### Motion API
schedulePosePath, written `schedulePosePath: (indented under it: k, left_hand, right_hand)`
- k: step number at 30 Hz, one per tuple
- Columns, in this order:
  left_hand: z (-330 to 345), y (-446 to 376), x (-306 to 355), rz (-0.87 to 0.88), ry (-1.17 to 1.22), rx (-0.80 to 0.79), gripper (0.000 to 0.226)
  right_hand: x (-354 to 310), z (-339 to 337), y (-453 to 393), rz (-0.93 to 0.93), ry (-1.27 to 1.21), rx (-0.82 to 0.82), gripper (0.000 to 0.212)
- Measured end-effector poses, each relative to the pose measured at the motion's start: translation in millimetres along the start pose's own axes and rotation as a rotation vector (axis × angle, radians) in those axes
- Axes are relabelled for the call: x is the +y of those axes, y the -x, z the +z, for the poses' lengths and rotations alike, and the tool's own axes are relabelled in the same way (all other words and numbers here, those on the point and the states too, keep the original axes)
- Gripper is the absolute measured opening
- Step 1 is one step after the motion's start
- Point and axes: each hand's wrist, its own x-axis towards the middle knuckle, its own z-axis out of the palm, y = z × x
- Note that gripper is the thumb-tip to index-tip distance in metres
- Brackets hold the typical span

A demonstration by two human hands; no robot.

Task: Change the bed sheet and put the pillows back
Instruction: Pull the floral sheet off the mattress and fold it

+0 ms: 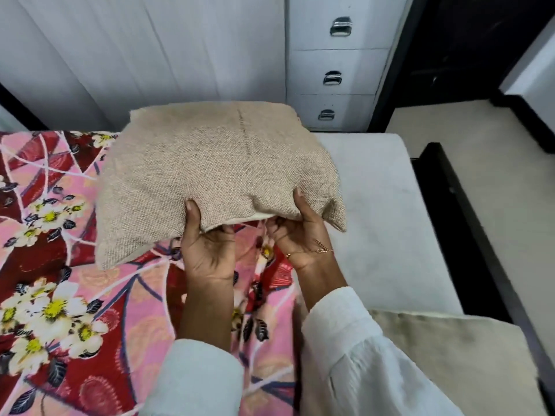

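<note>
**Pillow in transit over part-covered bed: handling notes**

Step in hand, as judged: placing or repositioning a pillow while the sheet is only partly spread. The beige woven pillow (pixel 216 172) is held by its near edge above the bed, spanning the boundary between the floral sheet (pixel 54 265) on the left and the bare pale mattress (pixel 375 211) on the right. Whether its far edge rests on the bed or hangs free cannot be determined.

Recommended practice: the mattress on the right remains uncovered, so the sheet should be drawn across and smoothed before any pillow is set down there. If this pillow is being laid now, it belongs at the head end, squared to the bed edge, with no sheet bunched beneath it. The cover gapes along the near edge, showing a pale inner lining; that edge should be tucked closed before release.

Hands: the left hand (pixel 207 250) grips the near edge, thumb on top of the fabric and fingers curled beneath. The right hand (pixel 300 235) holds the same edge likewise, thumb on top, fingers underneath; a fine chain shows at its wrist. Both are firmly closed on the pillow, neither relaxed.

Also noted: a second beige cushion (pixel 450 355) lies at lower right, apart from the held one. A white drawer unit (pixel 333 76) stands beyond the bed.
</note>
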Motion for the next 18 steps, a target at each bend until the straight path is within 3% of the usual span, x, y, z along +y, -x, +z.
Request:
schedulePosePath:
  k: [4, 6, 9, 11, 13, 14, 18]
  left_hand:
    - [34.4, 33.0, -65.7, -0.040, -0.006, -0.149, 0.052]
    - [48.9, 45.2, -97.7, -0.088, -0.008, -0.159, 0.052]
    - [72.3, 60.9, -145.5, -0.237, 0.099, -0.388, 0.033]
    - [85.6, 66.3, -172.6, -0.291, 0.013, -0.352, 0.039]
    - [89.6, 62.5, -195.1, -0.230, -0.168, -0.196, 0.083]
    - [93.8, 60.2, -206.2, -0.231, -0.189, -0.182, 0.093]
    - [91.8, 40.2, -248.2, -0.285, -0.110, -0.171, 0.065]
  right_hand:
    - [-71.3, -17.6, 31.6, -0.044, -0.015, -0.146, 0.058]
    - [-105.4, -26.4, 44.7, -0.076, -0.025, -0.196, 0.058]
    - [-156.6, -41.1, 58.0, -0.149, -0.044, -0.256, 0.054]
    - [-185.0, -48.9, 60.6, -0.204, -0.031, -0.280, 0.053]
    - [-207.5, -54.3, 60.4, -0.235, -0.054, -0.286, 0.055]
    - [-218.9, -56.8, 59.8, -0.249, -0.061, -0.290, 0.057]
    - [-255.7, -74.4, 59.9, -0.313, -0.031, -0.291, 0.063]
